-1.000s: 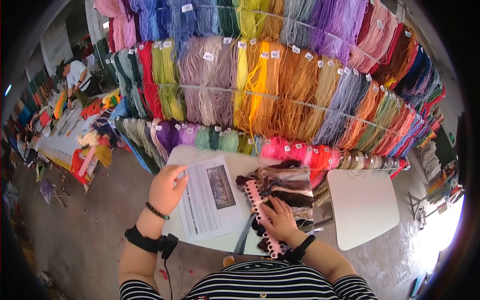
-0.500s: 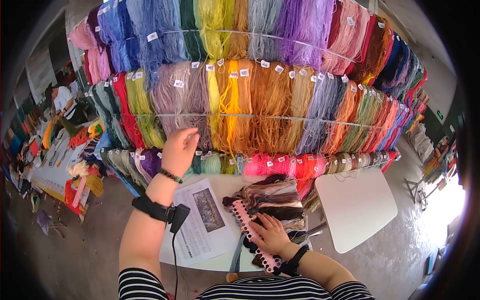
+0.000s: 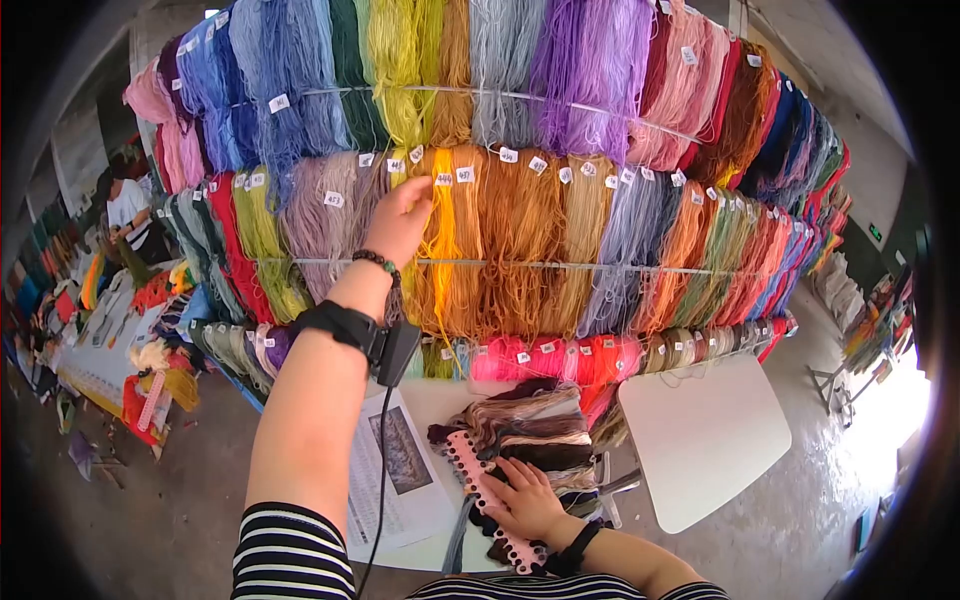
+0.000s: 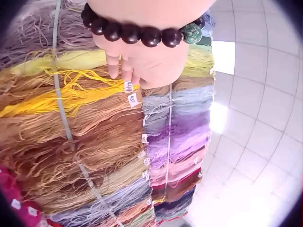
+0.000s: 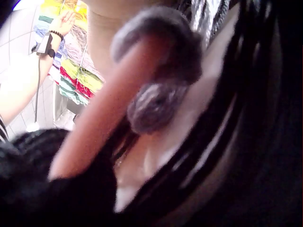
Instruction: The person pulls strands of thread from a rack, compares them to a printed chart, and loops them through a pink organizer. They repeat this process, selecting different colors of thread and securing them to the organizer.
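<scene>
My left hand (image 3: 402, 222) is raised to the middle row of hanging thread skeins. Its loosely bent fingers are right beside the top of a bright yellow skein (image 3: 443, 240), at a small white number tag (image 4: 128, 86) in the left wrist view. On the table, my right hand (image 3: 528, 505) lies with fingers spread over a pink strip (image 3: 465, 458) with holes along its edges. Brown, black and cream threads (image 3: 545, 410) hang from that strip. Blurred grey thread (image 5: 156, 109) looped through the strip fills the middle of the right wrist view.
A printed sheet (image 3: 400, 500) with a picture lies on the white table left of the strip. Tagged skeins in many colours hang in rows, held by cords. To the right stands a white board (image 3: 705, 435). Another person (image 3: 127, 205) is by a littered table at far left.
My left hand has risen from above the printed sheet, up and to the right, to the yellow skein. The head view has tilted upward. My right hand stays on the pink strip.
</scene>
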Motion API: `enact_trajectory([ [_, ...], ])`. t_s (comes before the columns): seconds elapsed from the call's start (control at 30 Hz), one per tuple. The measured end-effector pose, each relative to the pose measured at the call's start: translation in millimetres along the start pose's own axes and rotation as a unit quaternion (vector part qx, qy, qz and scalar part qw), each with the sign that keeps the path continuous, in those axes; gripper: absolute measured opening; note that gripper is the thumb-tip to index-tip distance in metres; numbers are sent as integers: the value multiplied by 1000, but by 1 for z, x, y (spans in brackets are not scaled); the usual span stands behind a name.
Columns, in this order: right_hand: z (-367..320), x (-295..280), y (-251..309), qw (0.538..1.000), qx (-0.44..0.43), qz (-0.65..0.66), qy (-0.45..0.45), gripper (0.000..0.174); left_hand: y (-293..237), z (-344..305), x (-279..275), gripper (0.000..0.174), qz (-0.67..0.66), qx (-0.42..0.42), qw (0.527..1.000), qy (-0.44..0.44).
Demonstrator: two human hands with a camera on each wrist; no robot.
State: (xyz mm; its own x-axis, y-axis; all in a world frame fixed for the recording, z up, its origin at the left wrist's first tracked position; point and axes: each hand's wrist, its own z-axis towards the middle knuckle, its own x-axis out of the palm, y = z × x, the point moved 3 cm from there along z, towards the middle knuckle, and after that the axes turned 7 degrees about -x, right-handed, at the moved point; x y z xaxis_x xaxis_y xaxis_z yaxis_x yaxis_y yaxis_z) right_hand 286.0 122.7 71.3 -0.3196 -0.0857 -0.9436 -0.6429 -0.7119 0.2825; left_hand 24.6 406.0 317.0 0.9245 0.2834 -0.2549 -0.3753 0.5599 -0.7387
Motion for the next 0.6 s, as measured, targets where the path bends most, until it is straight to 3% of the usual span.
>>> enact_trajectory([
  [0.07, 0, 0, -1, 1000, 0, 6, 1, 57, 11, 3, -16, 37, 132, -65, 988, -44],
  [0.2, 0, 1, -4, 1000, -4, 6, 4, 57, 7, -13, -26, 33, 334, -13, 928, -166],
  [0.23, 0, 1, -4, 1000, -3, 8, 5, 57, 4, -17, -24, 28, 331, 18, 925, -185],
  [0.33, 1, 0, -4, 1000, -4, 10, 6, 58, -33, -17, -16, 16, 232, -15, 957, -174],
  [0.43, 1, 1, -6, 1000, -5, 11, 10, 58, -27, 3, -8, 14, 256, 45, 950, -174],
  [0.6, 1, 1, -8, 1000, -3, 19, 9, 58, -14, 16, 3, 20, 254, -40, 956, -140],
])
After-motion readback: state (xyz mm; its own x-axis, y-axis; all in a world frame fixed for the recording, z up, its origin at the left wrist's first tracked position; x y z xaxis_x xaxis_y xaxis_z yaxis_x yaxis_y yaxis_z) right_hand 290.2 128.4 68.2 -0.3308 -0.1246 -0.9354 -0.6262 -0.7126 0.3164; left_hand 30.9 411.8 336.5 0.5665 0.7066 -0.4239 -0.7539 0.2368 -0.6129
